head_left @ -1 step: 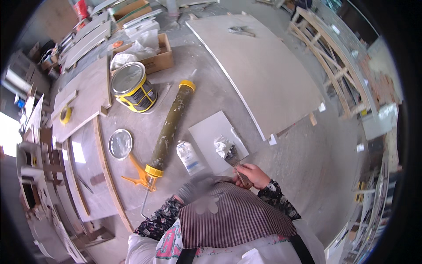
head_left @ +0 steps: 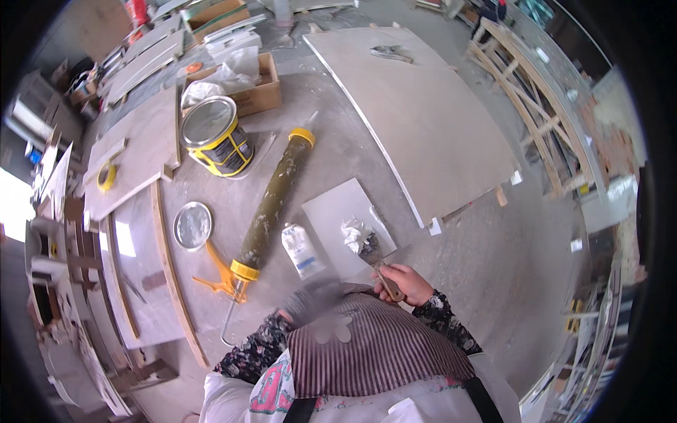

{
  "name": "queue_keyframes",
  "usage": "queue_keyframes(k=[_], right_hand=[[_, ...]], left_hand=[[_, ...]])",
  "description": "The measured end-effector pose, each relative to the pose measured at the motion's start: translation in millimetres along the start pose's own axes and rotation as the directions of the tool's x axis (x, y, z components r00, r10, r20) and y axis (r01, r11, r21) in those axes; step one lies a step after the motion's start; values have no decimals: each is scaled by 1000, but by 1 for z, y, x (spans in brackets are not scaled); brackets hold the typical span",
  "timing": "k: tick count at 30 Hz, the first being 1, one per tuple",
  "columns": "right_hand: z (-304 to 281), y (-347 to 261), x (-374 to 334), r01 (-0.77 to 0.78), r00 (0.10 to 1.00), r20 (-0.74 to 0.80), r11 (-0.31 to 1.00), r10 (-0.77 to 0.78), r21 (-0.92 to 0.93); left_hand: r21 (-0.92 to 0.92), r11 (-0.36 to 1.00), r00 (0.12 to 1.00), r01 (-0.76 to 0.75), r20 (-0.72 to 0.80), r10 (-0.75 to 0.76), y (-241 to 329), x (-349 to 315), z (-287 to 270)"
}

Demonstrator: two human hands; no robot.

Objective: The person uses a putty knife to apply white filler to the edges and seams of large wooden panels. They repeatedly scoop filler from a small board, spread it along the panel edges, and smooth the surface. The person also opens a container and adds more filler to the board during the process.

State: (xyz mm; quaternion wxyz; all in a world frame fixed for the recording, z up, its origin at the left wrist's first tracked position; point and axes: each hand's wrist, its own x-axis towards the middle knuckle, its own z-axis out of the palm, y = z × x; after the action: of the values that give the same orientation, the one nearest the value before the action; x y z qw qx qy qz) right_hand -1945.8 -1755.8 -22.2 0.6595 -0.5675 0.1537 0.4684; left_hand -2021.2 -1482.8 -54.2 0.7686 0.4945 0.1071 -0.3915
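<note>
My right hand point(head_left: 410, 283) is closed round the handle of a putty knife point(head_left: 389, 280). The knife's blade reaches over a pale square board point(head_left: 340, 211), where it meets a lump of white and dark grey paste point(head_left: 358, 236). My left hand point(head_left: 310, 303), in a grey glove, hovers by the striped apron point(head_left: 381, 345); motion smears its fingers. A white tube point(head_left: 303, 252) with blue print lies just left of the board. Further left rests a long olive caulking gun point(head_left: 275, 201) with yellow ends and trigger handle, flecked with white.
Beyond the gun stands a yellow-and-black can point(head_left: 224, 151), and nearer lies its round lid point(head_left: 192, 226). A cardboard box point(head_left: 257, 99) holds plastic wrapping. At right a large slab point(head_left: 430, 120) bears a pair of pliers point(head_left: 391, 53). Wooden strips point(head_left: 173, 275) lie at left, with yellow tape point(head_left: 106, 177).
The whole view has shifted very slightly. My right hand keeps its hold on the putty knife, and the things on the floor lie as before.
</note>
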Motion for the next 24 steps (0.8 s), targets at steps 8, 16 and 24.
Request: queue_keyframes(k=[8, 16, 24], right_hand=[[-20, 4, -48, -93, 995, 44, 980, 86, 176], [-37, 13, -34, -40, 998, 51, 974, 29, 221], [-31, -27, 21, -34, 998, 66, 977, 20, 210]], left_hand=[[-675, 731, 981, -105, -192, -37, -38, 62, 56], [-573, 739, 861, -354, -509, 19, -33, 74, 95], [-564, 673, 782, -479, -622, 35, -37, 93, 88]])
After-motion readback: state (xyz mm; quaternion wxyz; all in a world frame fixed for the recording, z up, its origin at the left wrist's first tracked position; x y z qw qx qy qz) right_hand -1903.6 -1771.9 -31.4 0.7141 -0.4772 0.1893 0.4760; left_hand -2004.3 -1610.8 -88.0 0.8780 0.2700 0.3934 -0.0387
